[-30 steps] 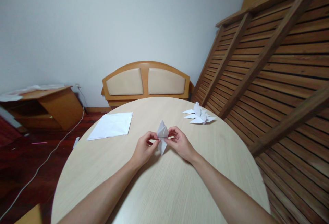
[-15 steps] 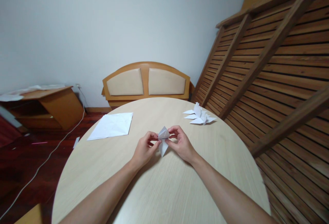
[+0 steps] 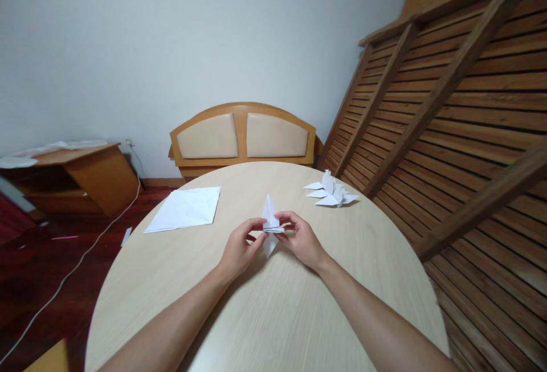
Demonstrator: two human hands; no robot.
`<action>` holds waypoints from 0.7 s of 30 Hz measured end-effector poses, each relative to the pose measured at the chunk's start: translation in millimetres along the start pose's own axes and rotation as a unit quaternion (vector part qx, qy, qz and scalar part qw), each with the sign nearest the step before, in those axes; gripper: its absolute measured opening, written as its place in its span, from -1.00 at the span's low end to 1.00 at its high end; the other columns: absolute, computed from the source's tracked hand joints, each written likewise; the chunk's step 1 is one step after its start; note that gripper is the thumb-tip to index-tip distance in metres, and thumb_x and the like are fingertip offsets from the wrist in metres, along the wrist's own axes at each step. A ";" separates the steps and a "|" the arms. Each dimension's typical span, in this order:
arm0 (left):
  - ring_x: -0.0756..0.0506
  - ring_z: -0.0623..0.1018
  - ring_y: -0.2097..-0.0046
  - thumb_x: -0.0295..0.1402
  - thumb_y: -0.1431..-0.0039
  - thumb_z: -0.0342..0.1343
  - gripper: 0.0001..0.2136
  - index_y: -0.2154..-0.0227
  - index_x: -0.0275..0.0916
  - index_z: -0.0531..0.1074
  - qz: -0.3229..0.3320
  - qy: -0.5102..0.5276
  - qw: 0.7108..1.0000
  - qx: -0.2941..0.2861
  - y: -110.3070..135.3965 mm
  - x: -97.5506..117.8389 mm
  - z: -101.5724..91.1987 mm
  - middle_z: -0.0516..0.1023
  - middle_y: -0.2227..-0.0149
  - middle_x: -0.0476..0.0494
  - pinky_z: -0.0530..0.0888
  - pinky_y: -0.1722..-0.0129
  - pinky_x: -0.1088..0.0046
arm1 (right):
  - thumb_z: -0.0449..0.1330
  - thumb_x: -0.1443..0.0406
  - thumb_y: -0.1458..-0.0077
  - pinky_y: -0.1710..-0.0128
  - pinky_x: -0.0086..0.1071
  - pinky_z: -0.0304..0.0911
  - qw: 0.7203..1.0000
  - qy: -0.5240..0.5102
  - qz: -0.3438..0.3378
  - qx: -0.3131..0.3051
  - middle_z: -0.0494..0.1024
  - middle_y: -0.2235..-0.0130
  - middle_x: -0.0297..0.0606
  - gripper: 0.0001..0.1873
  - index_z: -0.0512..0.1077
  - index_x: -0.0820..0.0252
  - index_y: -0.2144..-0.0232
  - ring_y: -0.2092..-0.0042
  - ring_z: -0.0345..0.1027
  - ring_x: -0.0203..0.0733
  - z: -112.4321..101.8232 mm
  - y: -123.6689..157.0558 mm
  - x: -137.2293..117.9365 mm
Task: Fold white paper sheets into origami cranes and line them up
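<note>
A small folded sheet of white paper (image 3: 269, 212) is held between my two hands, over the middle of the round table (image 3: 265, 315). One pointed end rises away from me and another points down toward me, with a flap sticking out at the middle. My left hand (image 3: 244, 244) pinches its left edge between thumb and fingers. On the right edge, my right hand (image 3: 301, 241) grips it the same way. Several folded white paper figures (image 3: 333, 191) stand close together at the far right of the table.
A stack of white paper sheets (image 3: 186, 208) lies at the table's far left. Beyond the table stands a wooden headboard (image 3: 242, 133). A slatted wooden frame (image 3: 461, 110) leans along the right side. A low cabinet (image 3: 92, 175) and a white cable (image 3: 89, 249) are at left.
The paper's far flap, folded lower before, now stands up as a tall point. A side flap now juts out at the middle. My fingers have shifted slightly along the edges.
</note>
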State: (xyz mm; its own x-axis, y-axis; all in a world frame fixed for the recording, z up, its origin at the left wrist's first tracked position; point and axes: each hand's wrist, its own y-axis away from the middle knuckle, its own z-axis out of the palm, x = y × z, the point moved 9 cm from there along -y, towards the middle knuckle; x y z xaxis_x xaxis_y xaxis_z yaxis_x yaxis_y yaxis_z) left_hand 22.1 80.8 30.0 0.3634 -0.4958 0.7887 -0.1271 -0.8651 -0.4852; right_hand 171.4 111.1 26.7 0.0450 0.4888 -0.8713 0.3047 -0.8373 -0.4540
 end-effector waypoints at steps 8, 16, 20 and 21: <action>-0.09 0.56 0.12 -0.34 -0.23 0.10 -0.79 0.10 -0.16 0.50 0.029 -0.003 0.999 0.020 -2.2 10.9 -6.6 0.53 0.13 -0.16 0.55 0.35 0.51 | 0.34 0.23 -0.03 0.12 -0.25 0.38 1.000 0.021 -0.010 -0.001 0.56 0.13 -0.22 -0.75 0.53 0.11 0.18 0.15 0.45 -0.16 -0.1 -0.8 -7.5; -0.09 0.54 0.14 -0.27 -0.25 0.12 -0.81 0.17 -0.18 0.55 0.007 0.022 1.000 0.021 -3.1 6.6 -4.3 0.49 0.15 -0.18 0.53 0.43 0.55 | 0.31 0.21 -0.10 0.15 -0.23 0.42 1.000 0.020 -0.020 0.011 0.59 0.22 -0.18 -0.84 0.59 0.13 0.27 0.18 0.49 -0.11 -2.0 -0.7 -6.8; -0.13 0.56 0.06 -0.27 -0.25 0.11 -0.81 0.18 -0.19 0.57 0.000 0.039 0.999 0.015 -4.3 1.1 -2.9 0.44 -0.05 -0.24 0.54 0.38 0.52 | 0.32 0.21 -0.09 0.14 -0.22 0.42 1.000 0.015 -0.003 0.014 0.60 0.27 -0.20 -0.86 0.59 0.15 0.31 0.21 0.50 -0.10 -1.9 -1.8 -2.1; -0.13 0.57 0.07 -0.28 -0.25 0.12 -0.81 0.18 -0.20 0.57 -0.003 0.043 0.999 0.012 -4.6 -0.6 -2.4 0.46 -0.05 -0.24 0.54 0.35 0.50 | 0.32 0.22 -0.09 0.15 -0.22 0.42 1.000 0.017 0.002 0.014 0.60 0.28 -0.21 -0.86 0.58 0.15 0.31 0.22 0.50 -0.11 -1.8 -1.8 -1.2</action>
State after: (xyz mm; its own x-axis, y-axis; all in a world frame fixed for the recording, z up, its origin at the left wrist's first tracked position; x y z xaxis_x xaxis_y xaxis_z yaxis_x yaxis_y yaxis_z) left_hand 20.2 84.9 32.6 0.2834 -0.4957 0.8210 -0.1031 -0.8668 -0.4878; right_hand 172.5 112.5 28.8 0.0793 0.4933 -0.8663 0.2773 -0.8456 -0.4561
